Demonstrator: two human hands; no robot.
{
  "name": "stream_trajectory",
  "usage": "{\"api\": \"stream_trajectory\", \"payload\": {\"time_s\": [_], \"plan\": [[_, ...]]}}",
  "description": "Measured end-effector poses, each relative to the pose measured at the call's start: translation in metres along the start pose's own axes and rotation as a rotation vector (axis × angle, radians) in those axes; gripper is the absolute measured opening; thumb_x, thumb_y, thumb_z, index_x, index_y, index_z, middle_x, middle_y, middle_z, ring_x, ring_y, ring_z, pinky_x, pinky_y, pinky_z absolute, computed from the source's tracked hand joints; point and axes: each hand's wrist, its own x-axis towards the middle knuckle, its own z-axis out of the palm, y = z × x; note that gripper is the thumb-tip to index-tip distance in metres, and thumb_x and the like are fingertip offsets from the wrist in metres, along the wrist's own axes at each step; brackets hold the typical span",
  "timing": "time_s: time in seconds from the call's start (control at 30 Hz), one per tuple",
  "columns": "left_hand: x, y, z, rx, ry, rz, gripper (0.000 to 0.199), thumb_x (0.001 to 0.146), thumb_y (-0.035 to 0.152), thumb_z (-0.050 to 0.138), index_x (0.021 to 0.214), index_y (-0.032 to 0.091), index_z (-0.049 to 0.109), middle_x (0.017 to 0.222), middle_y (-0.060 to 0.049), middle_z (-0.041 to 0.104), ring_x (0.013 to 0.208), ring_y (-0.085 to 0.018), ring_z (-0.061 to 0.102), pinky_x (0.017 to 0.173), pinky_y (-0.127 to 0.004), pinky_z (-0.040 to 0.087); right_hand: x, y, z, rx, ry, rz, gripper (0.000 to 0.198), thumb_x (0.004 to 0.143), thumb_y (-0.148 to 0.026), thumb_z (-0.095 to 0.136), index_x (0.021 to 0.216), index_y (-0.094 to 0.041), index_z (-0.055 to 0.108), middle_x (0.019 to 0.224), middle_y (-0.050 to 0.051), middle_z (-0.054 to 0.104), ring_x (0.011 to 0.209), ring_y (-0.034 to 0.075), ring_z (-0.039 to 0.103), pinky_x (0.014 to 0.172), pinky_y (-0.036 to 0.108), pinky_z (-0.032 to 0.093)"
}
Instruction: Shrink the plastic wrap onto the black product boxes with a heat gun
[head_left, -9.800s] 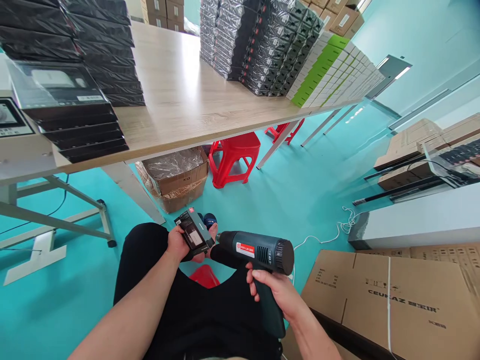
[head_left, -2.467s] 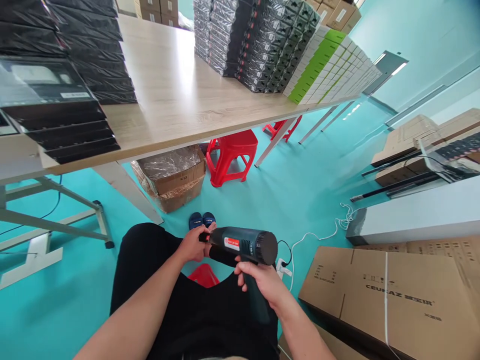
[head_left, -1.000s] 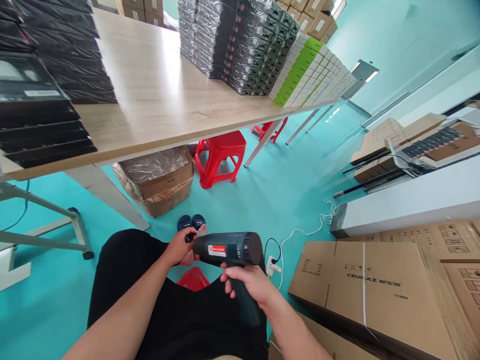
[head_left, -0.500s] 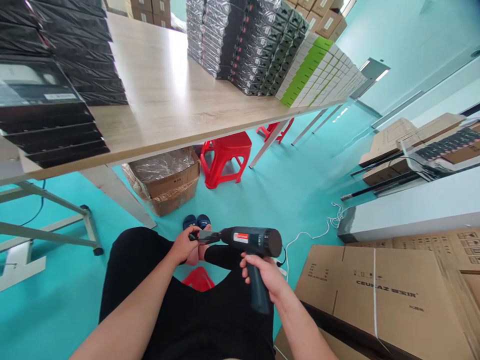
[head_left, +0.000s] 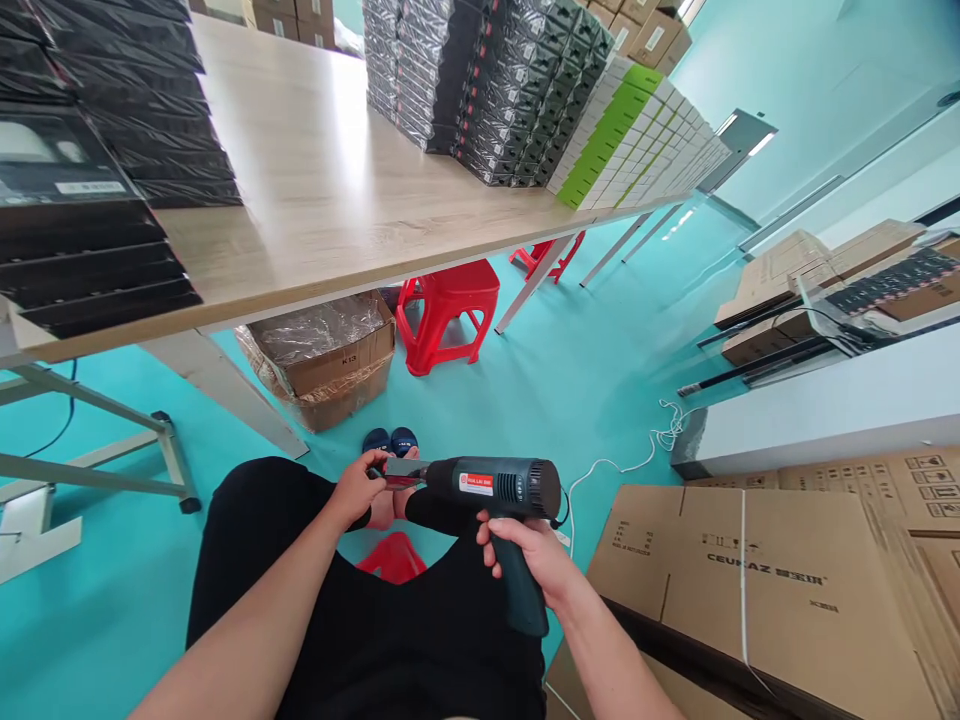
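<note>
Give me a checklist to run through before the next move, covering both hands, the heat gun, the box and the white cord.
1. Right hand around the heat gun handle: ok.
2. Left hand gripping the small box: ok, at the end away from the gun.
3. Nozzle facing the box: ok.
4. Fingers out of the nozzle's line: not ok, they appear roughly behind the box.
5. Gun switched on: cannot tell.
6. White cord slack: ok, loosely curved.
</note>
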Motion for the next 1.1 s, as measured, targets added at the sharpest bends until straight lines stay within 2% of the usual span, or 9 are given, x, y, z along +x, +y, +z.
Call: {"api": "stream_trajectory", "payload": {"time_s": [0.1, 0.23, 0.33, 0.4, 0.53, 0.6, 0.7, 0.9, 1.1], "plan": [[0.0, 0.001, 0.0, -0.004, 0.0, 0.003, 0.037, 0.058, 0.012, 0.053, 0.093, 0.02, 0.065, 0.099, -0.005, 0.066, 0.096, -0.026, 0.058, 0.089, -0.037, 0.042, 0.0, -0.003, 0.002, -0.017, 0.059, -0.007, 0.029, 0.073, -0.033, 0.068, 0.092, -0.011, 0.066, 0.073, 0.006, 0.067, 0.056, 0.014, 0.06, 0.048, 0.025, 0.05], [0.0, 0.004, 0.001, -0.061, 0.015, -0.027, 0.035, 0.056, 0.011, 0.054, 0.088, 0.02, 0.066, 0.098, -0.005, 0.066, 0.095, -0.025, 0.059, 0.086, -0.035, 0.043, -0.001, -0.004, 0.005, -0.002, -0.008, 0.008, 0.03, 0.072, -0.033, 0.068, 0.092, -0.01, 0.067, 0.074, 0.007, 0.068, 0.055, 0.015, 0.061, 0.047, 0.027, 0.049], [-0.001, 0.006, 0.002, -0.147, 0.032, -0.077, 0.034, 0.055, 0.01, 0.053, 0.085, 0.019, 0.065, 0.092, -0.003, 0.066, 0.09, -0.023, 0.059, 0.081, -0.032, 0.045, 0.0, -0.004, 0.003, 0.01, 0.032, -0.032, 0.028, 0.074, -0.032, 0.067, 0.094, -0.012, 0.066, 0.075, 0.006, 0.068, 0.057, 0.015, 0.061, 0.049, 0.025, 0.05], [-0.001, 0.005, 0.002, -0.258, 0.028, -0.145, 0.033, 0.055, 0.01, 0.052, 0.084, 0.019, 0.063, 0.086, -0.002, 0.065, 0.083, -0.021, 0.06, 0.074, -0.03, 0.046, 0.0, -0.006, -0.001, 0.016, 0.048, -0.032, 0.027, 0.076, -0.032, 0.065, 0.094, -0.012, 0.066, 0.075, 0.006, 0.067, 0.058, 0.015, 0.061, 0.049, 0.025, 0.05], [0.0, -0.002, 0.0, -0.597, 0.093, -0.358, 0.032, 0.052, 0.009, 0.051, 0.082, 0.019, 0.06, 0.068, 0.002, 0.061, 0.061, -0.016, 0.057, 0.056, -0.025, 0.044, -0.004, -0.014, -0.003, 0.059, -0.066, -0.026, 0.027, 0.079, -0.032, 0.061, 0.097, -0.012, 0.066, 0.079, 0.007, 0.067, 0.06, 0.015, 0.062, 0.051, 0.026, 0.05], [0.001, -0.005, -0.002, -0.755, 0.114, -0.489, 0.027, 0.052, 0.012, 0.05, 0.077, 0.017, 0.059, 0.064, 0.0, 0.062, 0.055, -0.016, 0.056, 0.051, -0.026, 0.043, -0.007, -0.02, 0.003, 0.071, -0.109, -0.047, 0.027, 0.079, -0.031, 0.061, 0.098, -0.012, 0.066, 0.079, 0.008, 0.067, 0.061, 0.015, 0.062, 0.052, 0.026, 0.05], [0.003, -0.006, -0.005, -0.871, 0.071, -0.622, 0.021, 0.053, 0.016, 0.049, 0.072, 0.015, 0.058, 0.065, -0.006, 0.065, 0.055, -0.021, 0.059, 0.05, -0.031, 0.047, -0.012, -0.029, 0.017, 0.066, -0.132, -0.067, 0.026, 0.079, -0.029, 0.061, 0.097, -0.012, 0.066, 0.078, 0.007, 0.067, 0.06, 0.016, 0.062, 0.051, 0.026, 0.05], [0.002, -0.001, -0.012, -0.966, 0.074, -0.643, 0.026, 0.051, 0.016, 0.049, 0.075, 0.015, 0.06, 0.065, -0.008, 0.067, 0.056, -0.025, 0.063, 0.051, -0.037, 0.051, -0.018, -0.029, 0.035, -0.016, -0.226, -0.027, 0.026, 0.077, -0.028, 0.064, 0.096, -0.011, 0.067, 0.077, 0.007, 0.067, 0.058, 0.015, 0.062, 0.053, 0.027, 0.049], [0.003, 0.004, -0.017, -1.002, 0.147, -0.69, 0.024, 0.051, 0.018, 0.048, 0.073, 0.017, 0.057, 0.061, -0.006, 0.064, 0.051, -0.024, 0.061, 0.049, -0.038, 0.05, -0.033, -0.002, 0.017, -0.136, -0.284, 0.064, 0.028, 0.076, -0.03, 0.066, 0.098, -0.012, 0.067, 0.076, 0.006, 0.066, 0.059, 0.016, 0.062, 0.052, 0.027, 0.048]]}}
